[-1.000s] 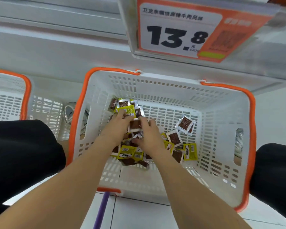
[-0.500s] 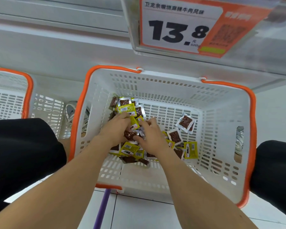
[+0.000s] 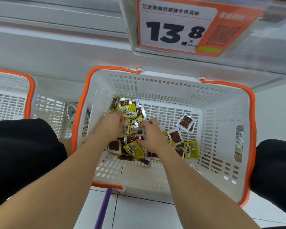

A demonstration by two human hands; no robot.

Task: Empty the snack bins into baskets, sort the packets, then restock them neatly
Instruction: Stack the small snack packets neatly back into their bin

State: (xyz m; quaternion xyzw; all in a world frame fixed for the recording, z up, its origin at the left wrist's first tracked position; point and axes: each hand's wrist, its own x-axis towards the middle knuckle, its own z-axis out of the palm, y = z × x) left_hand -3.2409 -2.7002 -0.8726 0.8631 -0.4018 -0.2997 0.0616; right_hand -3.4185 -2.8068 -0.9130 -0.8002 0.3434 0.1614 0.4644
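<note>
View from above, looking down between a person's knees. A white slotted plastic basket with an orange rim (image 3: 221,103) stands on a tiled floor. On its floor, towards the left and middle, lies a loose heap of small square snack packets (image 3: 133,150), some yellow with printed labels, some clear and showing dark brown contents.

Both bare forearms reach into the heap. The left hand (image 3: 111,125) lies at the far left of it, fingers curled round a yellow foil packet (image 3: 128,111) at the top of the pile. The right hand (image 3: 151,137) is just beside it, fingers bent down onto the middle of the heap. Whether it pinches a packet or only presses on them cannot be told.

The packets still scattered lie to the right of the right hand. A clear square packet (image 3: 186,122) sits apart near the far wall, and a yellow labelled packet (image 3: 191,149) sits nearer the viewer, its long side running near to far. The right hand is the closer one to both, so it looks best placed to gather them in.

A second white basket (image 3: 10,100) stands to the left, with a grey trainer (image 3: 72,116) between the two. An orange and white price sign reading 13.8 (image 3: 177,27) hangs on the shelf above.
</note>
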